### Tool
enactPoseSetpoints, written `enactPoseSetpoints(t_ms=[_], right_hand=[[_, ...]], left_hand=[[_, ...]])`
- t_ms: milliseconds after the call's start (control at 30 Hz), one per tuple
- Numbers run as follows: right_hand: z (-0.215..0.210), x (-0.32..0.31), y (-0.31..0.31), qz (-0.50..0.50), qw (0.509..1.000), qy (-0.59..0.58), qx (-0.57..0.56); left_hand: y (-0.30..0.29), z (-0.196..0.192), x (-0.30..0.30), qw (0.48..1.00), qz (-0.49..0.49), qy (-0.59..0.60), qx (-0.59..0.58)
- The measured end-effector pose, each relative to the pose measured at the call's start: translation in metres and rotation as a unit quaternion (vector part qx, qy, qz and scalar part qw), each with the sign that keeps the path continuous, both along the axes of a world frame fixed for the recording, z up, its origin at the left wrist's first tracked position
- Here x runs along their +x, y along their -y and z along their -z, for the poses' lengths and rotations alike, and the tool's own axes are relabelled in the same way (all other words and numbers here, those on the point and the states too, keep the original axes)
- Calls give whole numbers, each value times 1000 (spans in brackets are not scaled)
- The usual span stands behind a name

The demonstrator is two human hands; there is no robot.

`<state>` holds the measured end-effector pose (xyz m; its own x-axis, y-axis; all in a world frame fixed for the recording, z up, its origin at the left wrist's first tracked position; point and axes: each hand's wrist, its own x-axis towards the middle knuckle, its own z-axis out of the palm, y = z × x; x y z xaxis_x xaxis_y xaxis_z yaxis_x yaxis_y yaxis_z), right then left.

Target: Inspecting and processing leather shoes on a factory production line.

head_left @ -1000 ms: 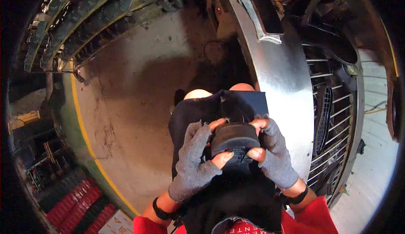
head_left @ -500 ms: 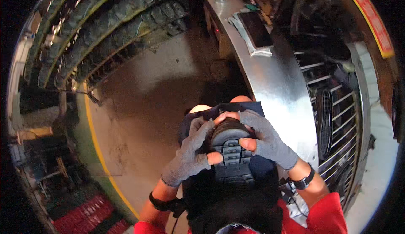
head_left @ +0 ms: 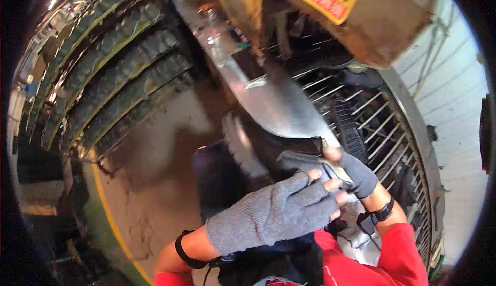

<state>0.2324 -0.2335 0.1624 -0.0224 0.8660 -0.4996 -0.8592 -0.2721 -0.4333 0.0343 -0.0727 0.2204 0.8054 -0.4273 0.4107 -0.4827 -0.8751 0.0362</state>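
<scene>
A dark shoe point(head_left: 271, 149) lies tilted on its side above my lap, its chunky sole edge facing left and its ankle opening facing right. My right hand point(head_left: 356, 175), in a grey fingerless glove, grips the shoe's opening near a pale strip of lining or tongue. My left hand point(head_left: 276, 211), gloved alike, is back up in front of the shoe. Its fingers are stretched out and slightly apart, their tips close to the opening; whether they touch it I cannot tell. The palm is hidden, and motion blurs the shoe.
A shiny metal counter point(head_left: 289, 113) curves along my right, with a dark flat object point(head_left: 248, 64) and a clear bottle point(head_left: 214, 46) on it. Beyond it, a black shoe sole point(head_left: 347, 131) lies on a metal rod rack point(head_left: 380, 126). Racks of dark shoes point(head_left: 132, 46) stand at far left.
The shoe has turned from sole-up between both hands to lying sideways, opening to the right. My left hand has let go and flattened; my right has shifted to the opening. The view has swung right.
</scene>
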Motion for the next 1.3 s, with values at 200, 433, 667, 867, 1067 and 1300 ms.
enactPoseSetpoints(t_ms=[200,433,667,867,1067,1300], right_hand=[[15,46,103,294,899,284,-159],[103,149,373,175,589,617,-492],[68,103,191,18,368,873,-319],[117,120,46,26,524,765,-373],[51,99,9,36,453,888,-70],[45,82,-93,-10,313,885,344]], left_hand=[[-39,72,-27,956,-211,-115,-167],[-39,125,-107,824,-282,-172,-461],[-33,132,-105,685,-349,-155,-620],[-40,152,-85,605,-318,-181,-707],[-44,165,-95,490,-284,-162,-808],[-32,154,-49,392,-240,-209,-863]])
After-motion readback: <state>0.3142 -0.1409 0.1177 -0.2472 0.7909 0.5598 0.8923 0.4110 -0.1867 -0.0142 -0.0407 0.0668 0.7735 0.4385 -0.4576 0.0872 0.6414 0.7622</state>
